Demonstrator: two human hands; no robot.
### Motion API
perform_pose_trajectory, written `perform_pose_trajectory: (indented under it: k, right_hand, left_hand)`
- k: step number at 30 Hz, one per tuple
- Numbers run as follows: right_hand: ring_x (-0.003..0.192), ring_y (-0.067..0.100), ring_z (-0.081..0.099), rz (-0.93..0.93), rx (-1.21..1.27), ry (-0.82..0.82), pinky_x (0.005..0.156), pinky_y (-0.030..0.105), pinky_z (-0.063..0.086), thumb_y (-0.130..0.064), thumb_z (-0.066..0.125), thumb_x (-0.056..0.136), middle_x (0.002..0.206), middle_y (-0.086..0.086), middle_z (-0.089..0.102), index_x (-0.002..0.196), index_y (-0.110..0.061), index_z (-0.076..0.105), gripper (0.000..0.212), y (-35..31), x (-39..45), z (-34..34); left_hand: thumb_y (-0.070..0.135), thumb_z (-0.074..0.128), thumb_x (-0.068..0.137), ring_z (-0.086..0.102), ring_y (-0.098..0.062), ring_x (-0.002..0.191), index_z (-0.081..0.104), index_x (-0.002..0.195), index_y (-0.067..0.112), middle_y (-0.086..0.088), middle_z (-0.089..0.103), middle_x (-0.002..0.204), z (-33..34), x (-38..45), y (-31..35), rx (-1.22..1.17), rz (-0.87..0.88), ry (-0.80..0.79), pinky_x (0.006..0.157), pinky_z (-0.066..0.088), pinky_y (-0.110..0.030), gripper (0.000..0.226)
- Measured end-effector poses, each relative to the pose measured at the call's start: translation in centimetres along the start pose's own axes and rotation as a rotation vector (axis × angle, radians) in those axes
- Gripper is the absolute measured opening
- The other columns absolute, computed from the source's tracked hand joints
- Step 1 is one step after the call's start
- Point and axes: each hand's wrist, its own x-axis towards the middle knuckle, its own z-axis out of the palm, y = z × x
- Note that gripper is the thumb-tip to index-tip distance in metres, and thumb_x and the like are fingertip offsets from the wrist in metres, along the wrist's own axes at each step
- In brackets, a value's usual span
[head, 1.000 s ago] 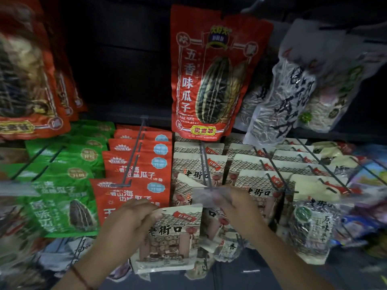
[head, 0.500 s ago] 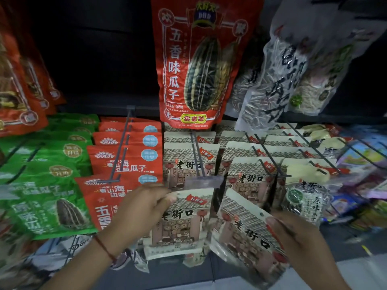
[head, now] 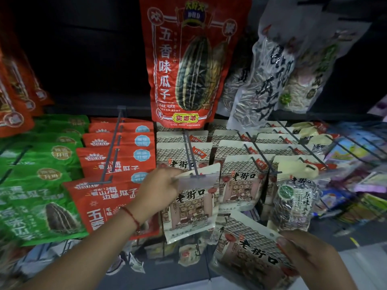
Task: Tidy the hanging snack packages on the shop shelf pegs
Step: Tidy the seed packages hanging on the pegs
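Since a moment ago, the right hand [head: 310, 262] is pulling a loose packet [head: 249, 254] lower, fingers pinching it, while the left hand [head: 161, 189] is pinching the front packet [head: 192, 208] on the peg [head: 189, 155], which might slip off.

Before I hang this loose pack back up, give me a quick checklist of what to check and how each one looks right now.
1. Loose pack held securely: ok. The right hand grips the loose cream pack by its right edge.
2. Front pack steadied: ok. The left hand pinches the front cream pack at its top left corner.
3. Peg tip reachable: not ok. The peg ends at the price tag holder, with the front pack right at it.
4. Loose pack upright: not ok, it is tilted.
5. Hang hole on the loose pack: cannot tell.
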Motion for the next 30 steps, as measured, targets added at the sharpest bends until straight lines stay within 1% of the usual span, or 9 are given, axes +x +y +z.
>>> perform_pose_trajectory:
  k: [3,6,9,13,16,20,24,27,30]
  right_hand:
    - [0.082,-0.009,0.062,0.024,0.007,0.01,0.066,0.025,0.051,-0.047,0.061,0.077,0.09,-0.029,0.066,0.088,-0.062,0.062,0.018,0.0,0.2,0.2]
    - [0.082,-0.007,0.063,0.05,0.015,-0.008,0.065,0.024,0.051,-0.067,0.05,0.083,0.091,-0.028,0.066,0.089,-0.058,0.064,0.017,-0.1,0.3,0.5]
    - [0.081,-0.003,0.066,0.069,0.011,0.031,0.067,0.027,0.053,-0.085,0.042,0.072,0.091,-0.018,0.07,0.091,-0.045,0.071,0.053,0.8,0.3,1.0]
    - [0.079,0.004,0.067,0.075,0.012,0.011,0.068,0.032,0.055,-0.086,0.041,0.07,0.09,-0.008,0.071,0.092,-0.045,0.069,0.054,1.4,0.5,1.3]
    - [0.077,0.006,0.068,0.073,0.018,-0.013,0.065,0.032,0.055,-0.091,0.038,0.068,0.088,-0.004,0.071,0.091,-0.045,0.067,0.059,1.5,0.6,1.5]
    - [0.077,0.011,0.067,0.034,0.007,-0.042,0.065,0.034,0.055,-0.087,0.037,0.073,0.086,0.003,0.07,0.09,-0.045,0.064,0.053,1.3,0.8,1.9]
    - [0.07,0.011,0.063,-0.039,-0.009,-0.057,0.063,0.033,0.049,-0.072,0.042,0.083,0.079,0.004,0.065,0.09,-0.04,0.062,0.038,0.6,1.1,2.3]
    - [0.069,0.012,0.06,-0.088,-0.047,-0.097,0.061,0.028,0.046,-0.053,0.051,0.092,0.075,0.002,0.064,0.085,-0.032,0.065,0.026,0.9,1.4,2.7]
    - [0.062,0.01,0.052,-0.154,-0.104,-0.131,0.053,0.019,0.034,-0.031,0.059,0.095,0.07,-0.007,0.055,0.079,-0.029,0.059,0.015,1.1,2.3,2.8]
  left_hand:
    - [0.008,0.066,0.086,0.054,-0.005,0.05,0.055,0.062,0.032,0.007,0.059,0.062,0.3,0.1,0.0,-0.062,-0.011,0.053,0.041,0.034,-0.014,0.036]
    - [0.004,0.065,0.084,0.059,-0.007,0.063,0.055,0.067,0.033,0.011,0.058,0.069,0.7,0.1,-0.2,0.036,0.05,0.119,0.048,0.042,-0.015,0.035]
    - [-0.007,0.066,0.077,0.056,-0.01,0.095,0.07,0.101,0.017,0.006,0.063,0.097,1.2,-0.1,-0.7,0.133,0.121,0.234,0.078,0.049,-0.022,0.033]
    - [0.002,0.072,0.077,0.042,-0.023,0.125,0.058,0.13,0.012,-0.004,0.054,0.129,1.8,-0.9,-0.9,0.297,0.216,0.277,0.103,0.045,-0.042,0.056]
    - [0.019,0.063,0.088,0.02,-0.032,0.145,0.043,0.143,0.011,-0.012,0.037,0.15,2.6,-2.0,-1.0,0.454,0.252,0.25,0.117,0.026,-0.051,0.059]
    - [0.031,0.054,0.092,-0.002,-0.039,0.148,0.028,0.148,0.006,-0.018,0.011,0.16,4.1,-4.3,-1.0,0.603,0.255,0.206,0.118,0.014,-0.057,0.066]
    - [0.035,0.041,0.095,0.0,-0.038,0.148,0.025,0.149,0.006,-0.02,0.014,0.159,5.5,-7.0,-1.8,0.688,0.237,0.141,0.118,0.012,-0.055,0.063]
    - [0.038,0.037,0.093,0.015,-0.034,0.148,0.037,0.147,0.011,-0.014,0.027,0.157,6.2,-9.0,-2.3,0.65,0.283,0.072,0.115,0.021,-0.05,0.06]
    - [0.039,0.041,0.093,0.045,-0.028,0.134,0.057,0.134,0.017,-0.007,0.05,0.144,5.9,-10.0,-1.4,0.541,0.321,0.048,0.103,0.047,-0.046,0.049]
